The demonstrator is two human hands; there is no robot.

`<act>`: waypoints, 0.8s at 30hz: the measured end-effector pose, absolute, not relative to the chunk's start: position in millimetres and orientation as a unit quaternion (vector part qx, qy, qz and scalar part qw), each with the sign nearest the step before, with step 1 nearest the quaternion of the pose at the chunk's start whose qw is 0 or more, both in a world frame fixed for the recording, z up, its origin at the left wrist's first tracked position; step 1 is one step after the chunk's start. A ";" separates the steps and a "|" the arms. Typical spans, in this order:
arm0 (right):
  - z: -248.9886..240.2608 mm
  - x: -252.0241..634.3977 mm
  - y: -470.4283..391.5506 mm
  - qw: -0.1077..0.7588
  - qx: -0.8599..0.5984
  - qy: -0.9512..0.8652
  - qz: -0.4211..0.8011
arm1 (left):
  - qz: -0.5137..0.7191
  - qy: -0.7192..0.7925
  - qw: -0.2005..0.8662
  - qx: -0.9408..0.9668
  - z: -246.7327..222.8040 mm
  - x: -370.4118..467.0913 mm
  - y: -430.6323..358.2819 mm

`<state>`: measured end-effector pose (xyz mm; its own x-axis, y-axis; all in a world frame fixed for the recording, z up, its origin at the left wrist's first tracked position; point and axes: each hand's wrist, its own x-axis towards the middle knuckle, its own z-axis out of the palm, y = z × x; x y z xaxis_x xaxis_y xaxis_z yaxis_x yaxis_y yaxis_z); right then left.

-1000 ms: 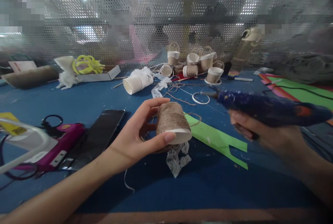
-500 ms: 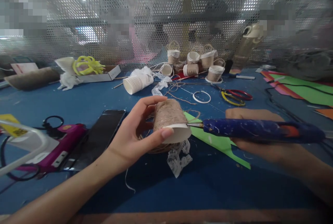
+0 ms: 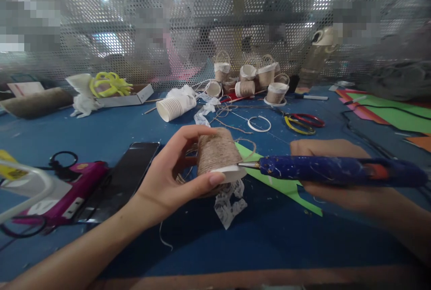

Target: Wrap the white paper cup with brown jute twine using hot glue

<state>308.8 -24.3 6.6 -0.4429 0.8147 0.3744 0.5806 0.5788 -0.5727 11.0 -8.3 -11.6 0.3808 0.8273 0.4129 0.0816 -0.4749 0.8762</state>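
Cup point(image 3: 217, 148) wound in twine sits in my left hand point(image 3: 171, 174), tilted over the worktop point(image 3: 286, 247) with its white edge towards the camera. From my distant seat I see that hand spread only as wide as the cup, fingers round the far side, thumb pressed on the edge. My right hand point(image 3: 332, 148) is wrapped round the glue gun point(image 3: 316, 169); whether a finger pulls the trigger, I cannot tell.

A second ago the gun was raised well apart from the cup; now its metal tip is at the white edge, seemingly touching, and less of the cup's white end shows. I judge that the work has come down to that one spot. With the gun lowered, the scissors point(image 3: 305, 123) show beyond it. Lace point(image 3: 229, 207) shows just below the cup, green paper point(image 3: 284, 187) partly behind the gun
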 end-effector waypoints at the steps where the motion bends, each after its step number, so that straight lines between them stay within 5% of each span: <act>1: 6.4 309.4 -23.9 0.320 -0.419 -0.830 0.181 | 0.463 0.313 0.403 0.725 -11.7 10.7 -7.9; 24: 11.9 306.4 -24.8 0.327 -0.430 -0.822 0.182 | 0.504 0.310 0.379 0.712 -10.1 9.1 -7.6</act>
